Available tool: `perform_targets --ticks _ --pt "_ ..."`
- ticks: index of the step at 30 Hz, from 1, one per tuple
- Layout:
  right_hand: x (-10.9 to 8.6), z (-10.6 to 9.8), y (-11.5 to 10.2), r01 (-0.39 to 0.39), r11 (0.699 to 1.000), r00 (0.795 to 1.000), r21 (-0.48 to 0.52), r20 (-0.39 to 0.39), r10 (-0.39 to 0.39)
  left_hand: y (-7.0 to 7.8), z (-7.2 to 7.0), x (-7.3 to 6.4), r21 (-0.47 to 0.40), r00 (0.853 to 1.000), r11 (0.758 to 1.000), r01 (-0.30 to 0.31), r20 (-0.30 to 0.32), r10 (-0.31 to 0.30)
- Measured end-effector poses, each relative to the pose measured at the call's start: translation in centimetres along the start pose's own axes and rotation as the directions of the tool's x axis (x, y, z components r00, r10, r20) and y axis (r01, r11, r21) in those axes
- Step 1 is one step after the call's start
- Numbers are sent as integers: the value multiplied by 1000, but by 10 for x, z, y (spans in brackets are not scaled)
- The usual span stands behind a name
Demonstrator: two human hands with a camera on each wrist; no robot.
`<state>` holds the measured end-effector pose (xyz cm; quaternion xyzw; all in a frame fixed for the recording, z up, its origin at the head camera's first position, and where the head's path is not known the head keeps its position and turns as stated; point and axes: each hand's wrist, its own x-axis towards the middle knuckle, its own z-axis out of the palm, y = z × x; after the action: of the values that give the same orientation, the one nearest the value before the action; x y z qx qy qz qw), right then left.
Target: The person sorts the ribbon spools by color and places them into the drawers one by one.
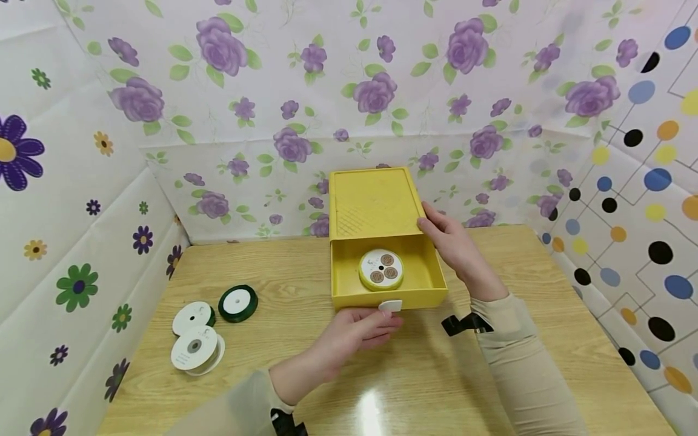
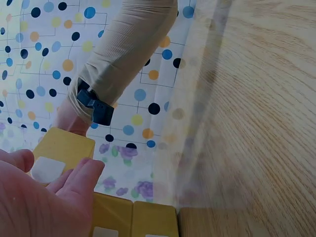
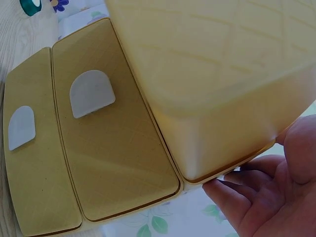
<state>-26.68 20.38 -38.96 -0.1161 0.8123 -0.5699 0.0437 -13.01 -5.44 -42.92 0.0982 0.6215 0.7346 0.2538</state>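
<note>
A yellow drawer cabinet (image 1: 376, 203) stands at the table's back, its top drawer (image 1: 425, 275) pulled out. Inside the drawer lies a ribbon spool (image 1: 382, 269) with a white face and yellow edge. My left hand (image 1: 349, 339) is at the drawer's front, thumb beside the white handle (image 1: 390, 306). In the left wrist view its fingers (image 2: 81, 180) reach out fairly straight below the handle. My right hand (image 1: 449, 236) grips the cabinet's right side near the top front edge. In the right wrist view its fingers (image 3: 232, 197) meet the frame beside the drawer.
On the left of the wooden table (image 1: 283, 266) lie a dark green ribbon spool (image 1: 238, 303), a second white-faced spool (image 1: 192, 316) and a white spool (image 1: 196, 348) leaning on it. Two lower drawers (image 3: 113, 148) are closed. Patterned cloth walls (image 1: 262, 121) surround the table.
</note>
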Motion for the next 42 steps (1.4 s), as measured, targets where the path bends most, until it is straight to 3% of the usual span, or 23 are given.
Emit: perform_targets --ticks 6,28,42 --pt "0 0 1 8 1000 1000 3 0 -8 1 1 0 -47 999 999 24 -34 -25" --pt "0 0 0 9 1000 1000 6 6 -9 5 5 0 -99 996 994 45 -71 -52" --pt "0 -3 1 -16 999 1000 36 11 16 9 -2 14 -146 992 986 81 -85 -94"
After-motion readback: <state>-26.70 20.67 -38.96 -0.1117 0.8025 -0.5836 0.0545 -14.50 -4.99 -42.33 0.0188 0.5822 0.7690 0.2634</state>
